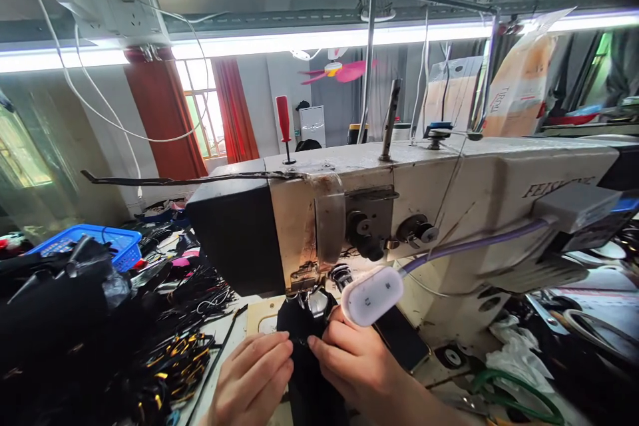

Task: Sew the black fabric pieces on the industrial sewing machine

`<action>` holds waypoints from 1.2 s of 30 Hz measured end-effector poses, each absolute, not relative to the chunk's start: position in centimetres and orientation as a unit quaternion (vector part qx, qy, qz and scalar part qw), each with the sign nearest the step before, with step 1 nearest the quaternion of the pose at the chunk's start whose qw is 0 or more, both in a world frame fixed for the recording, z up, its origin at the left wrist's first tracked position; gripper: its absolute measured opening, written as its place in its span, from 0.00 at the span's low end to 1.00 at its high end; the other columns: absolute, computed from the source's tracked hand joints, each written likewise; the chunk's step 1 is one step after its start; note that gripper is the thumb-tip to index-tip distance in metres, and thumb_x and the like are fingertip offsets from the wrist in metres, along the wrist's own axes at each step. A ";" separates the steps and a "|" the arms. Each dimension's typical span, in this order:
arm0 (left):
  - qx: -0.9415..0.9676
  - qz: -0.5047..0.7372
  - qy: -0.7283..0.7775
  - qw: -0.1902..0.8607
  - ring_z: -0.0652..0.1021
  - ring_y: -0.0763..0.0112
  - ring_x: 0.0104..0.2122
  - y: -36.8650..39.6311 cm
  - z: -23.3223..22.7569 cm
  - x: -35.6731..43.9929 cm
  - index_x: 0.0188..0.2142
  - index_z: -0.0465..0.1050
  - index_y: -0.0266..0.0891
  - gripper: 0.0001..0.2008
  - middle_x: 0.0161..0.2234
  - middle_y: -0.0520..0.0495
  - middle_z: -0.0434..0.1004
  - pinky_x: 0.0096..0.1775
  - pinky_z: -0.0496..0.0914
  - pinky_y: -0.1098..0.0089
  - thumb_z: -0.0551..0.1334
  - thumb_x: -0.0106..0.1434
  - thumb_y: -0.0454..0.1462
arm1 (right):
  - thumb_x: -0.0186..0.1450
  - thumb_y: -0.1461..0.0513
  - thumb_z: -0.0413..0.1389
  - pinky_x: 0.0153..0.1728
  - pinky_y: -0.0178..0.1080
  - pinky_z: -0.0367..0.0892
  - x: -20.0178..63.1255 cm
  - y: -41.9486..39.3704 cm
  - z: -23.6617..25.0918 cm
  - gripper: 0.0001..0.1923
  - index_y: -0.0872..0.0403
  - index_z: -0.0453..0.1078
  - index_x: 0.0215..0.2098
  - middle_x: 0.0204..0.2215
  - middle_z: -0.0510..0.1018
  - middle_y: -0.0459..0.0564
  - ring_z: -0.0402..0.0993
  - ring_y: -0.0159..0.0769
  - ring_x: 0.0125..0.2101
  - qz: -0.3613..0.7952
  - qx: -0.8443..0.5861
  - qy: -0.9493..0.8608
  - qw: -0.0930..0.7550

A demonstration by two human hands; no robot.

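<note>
A strip of black fabric (312, 386) runs toward me from under the needle area of a white sewing machine (464, 180). My left hand (257, 373) rests along its left edge, thumb and fingers pressed together at the cloth. From the other side, my right hand (357, 356) pinches the fabric between thumb and bent fingers, just in front of the presser foot (317, 303). Close above my right hand hangs a white oval lamp (373, 296) on a purple cable. Shadow hides detail of the dark cloth between the fingertips.
Piles of black material (54, 339) and yellow-tipped black pieces (174, 373) crowd the left, with a blue basket (127, 249) behind. A red-handled screwdriver (283, 120) stands upright on the machine. Scissors (546, 313), a green ring (519, 379) and a bobbin (452, 357) lie right.
</note>
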State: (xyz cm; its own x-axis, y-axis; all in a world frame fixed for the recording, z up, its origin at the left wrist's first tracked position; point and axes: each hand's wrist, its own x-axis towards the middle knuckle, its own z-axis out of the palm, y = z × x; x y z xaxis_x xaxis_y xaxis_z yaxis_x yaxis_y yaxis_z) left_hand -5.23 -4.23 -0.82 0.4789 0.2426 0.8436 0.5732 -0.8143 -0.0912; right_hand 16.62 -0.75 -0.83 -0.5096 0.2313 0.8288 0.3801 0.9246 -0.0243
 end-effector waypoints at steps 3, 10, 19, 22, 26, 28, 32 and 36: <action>-0.842 -0.442 -0.240 0.195 0.82 0.65 0.44 -4.3 -0.7 -5.4 0.42 0.76 0.31 0.10 0.38 0.41 0.84 0.44 0.78 0.67 0.57 0.67 0.24 | 0.71 0.70 0.49 0.29 0.35 0.58 16.5 -0.7 -0.8 0.10 0.58 0.71 0.35 0.22 0.68 0.47 0.59 0.33 0.26 -0.077 -0.184 -0.862 0.466; -0.833 -0.469 -0.261 0.136 0.80 0.67 0.45 -4.1 -1.4 -5.4 0.46 0.75 0.30 0.12 0.40 0.40 0.83 0.47 0.76 0.71 0.58 0.66 0.23 | 0.69 0.71 0.50 0.30 0.35 0.64 16.4 -0.6 -1.0 0.08 0.58 0.72 0.40 0.25 0.71 0.48 0.64 0.33 0.27 -0.045 -0.184 -0.853 0.487; -0.779 -0.500 -0.378 -0.014 0.79 0.70 0.40 -3.8 0.0 -4.0 0.43 0.77 0.39 0.12 0.38 0.44 0.78 0.40 0.76 0.74 0.58 0.65 0.27 | 0.68 0.72 0.51 0.33 0.35 0.69 16.4 -0.4 -1.3 0.08 0.58 0.71 0.39 0.25 0.73 0.48 0.69 0.33 0.28 -0.012 -0.187 -0.842 0.506; -0.766 -0.436 -0.445 -0.157 0.79 0.70 0.31 -3.3 0.8 -3.6 0.37 0.80 0.41 0.07 0.33 0.47 0.78 0.31 0.73 0.74 0.63 0.62 0.33 | 0.68 0.71 0.51 0.35 0.36 0.69 16.2 -0.4 -1.5 0.08 0.58 0.72 0.37 0.24 0.73 0.48 0.70 0.33 0.28 -0.008 -0.186 -0.841 0.508; -0.723 -0.383 -0.505 -0.274 0.77 0.69 0.30 -2.1 1.0 -3.9 0.31 0.83 0.43 0.06 0.29 0.48 0.78 0.32 0.69 0.72 0.65 0.59 0.37 | 0.67 0.70 0.50 0.33 0.35 0.70 17.0 -0.4 -0.7 0.10 0.56 0.73 0.38 0.26 0.74 0.49 0.71 0.34 0.29 0.017 -0.194 -0.848 0.493; -0.706 -0.377 -0.527 -0.287 0.77 0.67 0.32 -1.6 0.9 -4.1 0.33 0.83 0.44 0.08 0.30 0.48 0.79 0.35 0.69 0.71 0.64 0.60 0.40 | 0.66 0.68 0.53 0.38 0.37 0.71 18.0 -0.2 0.3 0.09 0.55 0.74 0.40 0.33 0.77 0.51 0.75 0.36 0.34 0.067 -0.214 -0.852 0.473; -0.678 -0.358 -0.578 -0.279 0.78 0.64 0.34 -0.7 0.6 -4.0 0.33 0.83 0.44 0.10 0.32 0.47 0.81 0.37 0.69 0.69 0.63 0.59 0.43 | 0.66 0.67 0.49 0.41 0.34 0.74 20.0 0.4 2.1 0.10 0.54 0.73 0.37 0.34 0.79 0.50 0.78 0.36 0.36 0.191 -0.271 -0.847 0.415; -0.659 -0.358 -0.588 -0.303 0.80 0.63 0.36 -0.1 0.5 -3.3 0.33 0.82 0.43 0.11 0.33 0.48 0.83 0.39 0.70 0.69 0.62 0.59 0.43 | 0.63 0.67 0.51 0.48 0.39 0.74 20.1 1.0 0.5 0.15 0.55 0.73 0.46 0.43 0.80 0.54 0.78 0.42 0.44 0.087 -0.294 -0.865 0.396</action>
State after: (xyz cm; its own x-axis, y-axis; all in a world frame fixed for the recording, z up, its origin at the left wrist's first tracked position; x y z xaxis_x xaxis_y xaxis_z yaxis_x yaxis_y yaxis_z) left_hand -3.26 -0.13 0.53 0.0528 0.9918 0.1162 0.5577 -0.1258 0.8205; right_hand 20.08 1.02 0.53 -0.5128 0.5779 0.6349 0.4396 0.8120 -0.3840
